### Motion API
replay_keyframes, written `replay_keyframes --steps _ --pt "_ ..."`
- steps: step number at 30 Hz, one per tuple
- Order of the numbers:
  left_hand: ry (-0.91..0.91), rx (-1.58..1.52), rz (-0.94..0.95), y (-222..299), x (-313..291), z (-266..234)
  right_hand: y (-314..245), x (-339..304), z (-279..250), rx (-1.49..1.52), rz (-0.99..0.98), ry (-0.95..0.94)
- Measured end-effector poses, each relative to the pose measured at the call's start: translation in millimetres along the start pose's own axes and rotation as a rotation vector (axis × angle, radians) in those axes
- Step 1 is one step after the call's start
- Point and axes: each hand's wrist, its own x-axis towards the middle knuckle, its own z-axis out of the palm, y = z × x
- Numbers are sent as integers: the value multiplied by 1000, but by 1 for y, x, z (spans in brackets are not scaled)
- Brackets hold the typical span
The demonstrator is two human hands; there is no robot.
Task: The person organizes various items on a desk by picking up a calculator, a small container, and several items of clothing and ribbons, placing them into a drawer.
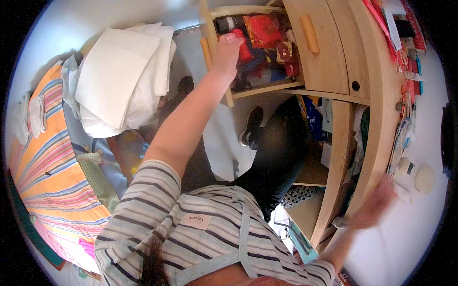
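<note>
My left hand [228, 53] reaches over the pulled-out wooden drawer [267, 89], close to the panel on its left side. Its fingers are curled in, and a bright red item [245, 51] shows right beside them; whether they grip it is hidden. Inside the drawer lie a red and gold packet [264, 30], a small dark red patterned box [285, 52] and dark cloth-like things. My right hand [376, 204] is smeared by motion over the edge of the white desk top [381, 248], near a pale flat piece [402, 191].
A closed cabinet door with a wooden handle [309, 33] stands right of the drawer. Below are open shelves [310, 170] with bags and boxes. Cords and small items line the desk's edge. At left, white sheets [117, 71] are stacked beside a striped orange cloth [57, 152].
</note>
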Motion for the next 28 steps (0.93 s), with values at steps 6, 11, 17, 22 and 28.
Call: replay_keyframes --steps 6,11,17,22,28 --pt "-57 -70 -82 10 -11 -4 129 39 206 -568 -116 -514" --pt "-53 -51 -116 15 -10 -7 251 140 287 -813 -288 -431" --pt "-45 -12 -150 18 -3 1 295 183 337 -995 -165 -469" --pt "-75 -13 -123 10 -3 6 310 199 329 -1048 -100 -468" --pt "-83 16 -134 3 1 2 303 194 318 -1107 -173 -665"
